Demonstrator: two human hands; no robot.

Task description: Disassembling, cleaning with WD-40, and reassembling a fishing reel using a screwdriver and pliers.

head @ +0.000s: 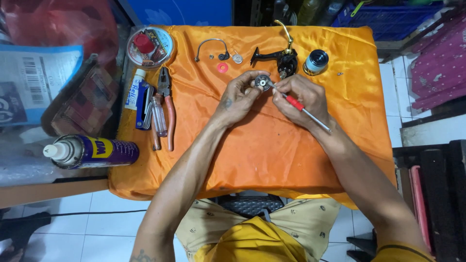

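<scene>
My left hand (239,97) pinches a small round metal reel part (262,83) over the orange cloth (262,150). My right hand (303,99) grips a thin tool with a red grip and a metal shaft (301,106), and its tip touches the round part. Just beyond my hands lies a black reel body with a gold handle arm (284,56). A dark spool (315,62) stands to its right. A bent wire bail (211,47), a pink washer (223,67) and small metal pieces lie at the back of the cloth.
On the left of the cloth lie orange-handled pliers (167,104), a clear-handled screwdriver (158,116), a blue tool and a white tube (134,87). A round clear container (149,46) sits at the back left. A blue spray can (92,151) lies on the glass counter.
</scene>
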